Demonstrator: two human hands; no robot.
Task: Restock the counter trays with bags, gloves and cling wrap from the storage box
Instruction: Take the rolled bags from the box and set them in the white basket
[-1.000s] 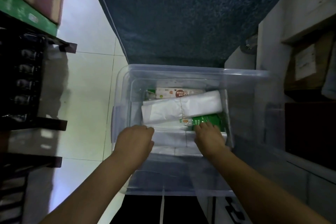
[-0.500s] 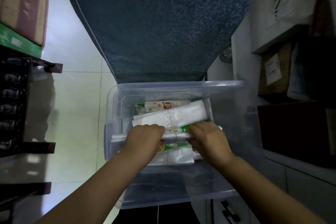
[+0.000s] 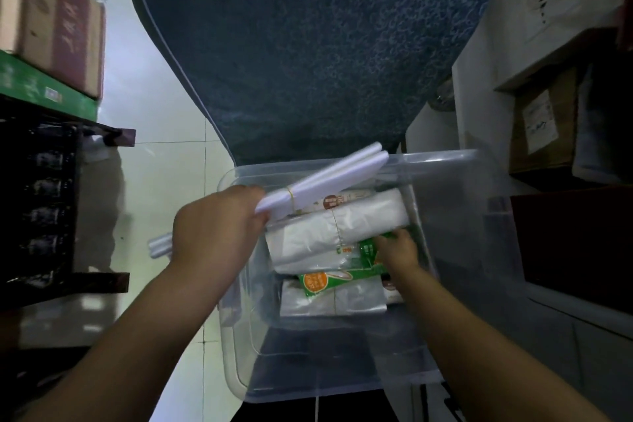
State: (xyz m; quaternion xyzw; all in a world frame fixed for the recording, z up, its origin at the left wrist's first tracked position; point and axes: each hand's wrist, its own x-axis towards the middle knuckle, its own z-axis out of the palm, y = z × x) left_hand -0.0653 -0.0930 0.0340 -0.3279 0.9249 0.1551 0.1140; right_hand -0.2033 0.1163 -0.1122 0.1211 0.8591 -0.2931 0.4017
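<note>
A clear plastic storage box (image 3: 455, 250) stands open below me. My left hand (image 3: 215, 229) grips a long white bundle of rolls (image 3: 329, 178) tied with a rubber band, lifted slantwise over the box's left rim. Inside lie a white stack of plastic bags (image 3: 335, 233), a boxed item with a red label (image 3: 337, 201) behind it, and a green and orange packet (image 3: 329, 279) on more clear bags (image 3: 329, 301). My right hand (image 3: 397, 250) is down in the box with its fingers on a green packet (image 3: 370, 250).
A dark blue patterned mat (image 3: 308, 44) lies beyond the box. Dark shelving (image 3: 51, 199) with cardboard boxes (image 3: 58, 17) stands at the left. Cartons and a pale cabinet (image 3: 548, 44) crowd the right. A strip of pale tiled floor (image 3: 161, 181) runs between.
My left hand has lifted the white bundle of rolls out of the box, up and to the left. My right hand has moved deeper and rightward onto the green packet.
</note>
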